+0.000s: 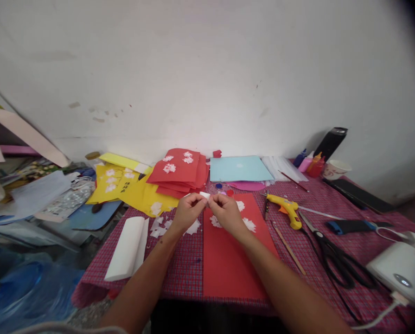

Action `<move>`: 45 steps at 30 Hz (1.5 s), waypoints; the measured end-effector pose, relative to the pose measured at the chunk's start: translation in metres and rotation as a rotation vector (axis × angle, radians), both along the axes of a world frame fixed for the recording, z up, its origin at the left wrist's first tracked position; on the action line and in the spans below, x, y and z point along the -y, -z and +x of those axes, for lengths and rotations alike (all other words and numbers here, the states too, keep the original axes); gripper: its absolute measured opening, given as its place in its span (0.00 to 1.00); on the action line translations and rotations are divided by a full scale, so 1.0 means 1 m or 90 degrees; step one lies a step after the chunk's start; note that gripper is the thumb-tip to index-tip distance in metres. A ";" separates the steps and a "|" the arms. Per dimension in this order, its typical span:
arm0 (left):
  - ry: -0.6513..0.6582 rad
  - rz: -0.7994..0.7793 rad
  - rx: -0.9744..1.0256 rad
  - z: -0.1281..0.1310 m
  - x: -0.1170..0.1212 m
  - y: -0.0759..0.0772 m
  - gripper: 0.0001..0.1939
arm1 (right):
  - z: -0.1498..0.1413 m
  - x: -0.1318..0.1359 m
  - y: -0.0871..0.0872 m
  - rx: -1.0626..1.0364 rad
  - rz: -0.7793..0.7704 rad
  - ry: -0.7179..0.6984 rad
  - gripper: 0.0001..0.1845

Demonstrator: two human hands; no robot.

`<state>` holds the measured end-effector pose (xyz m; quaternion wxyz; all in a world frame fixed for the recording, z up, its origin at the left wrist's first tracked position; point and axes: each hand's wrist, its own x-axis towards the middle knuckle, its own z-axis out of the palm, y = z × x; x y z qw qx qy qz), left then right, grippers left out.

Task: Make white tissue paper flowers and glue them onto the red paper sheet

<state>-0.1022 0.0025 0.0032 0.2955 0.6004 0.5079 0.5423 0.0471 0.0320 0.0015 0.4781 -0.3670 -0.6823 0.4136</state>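
Observation:
My left hand [186,211] and my right hand [226,212] meet above the top of a red paper sheet [228,264] on the checked tablecloth [182,269]. Both hands pinch a small white paper piece [205,195] between fingertips. White paper flowers [249,224] lie glued or laid on the red sheet beside my right hand, and more loose white flower cut-outs [158,227] sit left of my left hand.
A folded white sheet [129,248] lies at the left. A yellow glue gun [288,208], black scissors [332,257], a wooden stick [289,248], a white power bank [400,273] lie at the right. Red [179,171], yellow [124,185] and light blue [238,168] paper stacks sit near the wall, with bottles [313,163] and a cup [335,169].

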 end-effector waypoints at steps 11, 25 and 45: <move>0.016 -0.024 0.032 -0.001 -0.001 0.002 0.10 | 0.000 0.001 -0.001 0.017 0.006 -0.012 0.14; -0.003 -0.035 0.029 0.000 -0.001 0.002 0.10 | -0.001 0.000 0.000 0.013 -0.028 -0.037 0.14; -0.034 -0.034 -0.015 -0.002 -0.002 0.002 0.09 | -0.001 -0.001 0.001 0.038 -0.021 -0.023 0.13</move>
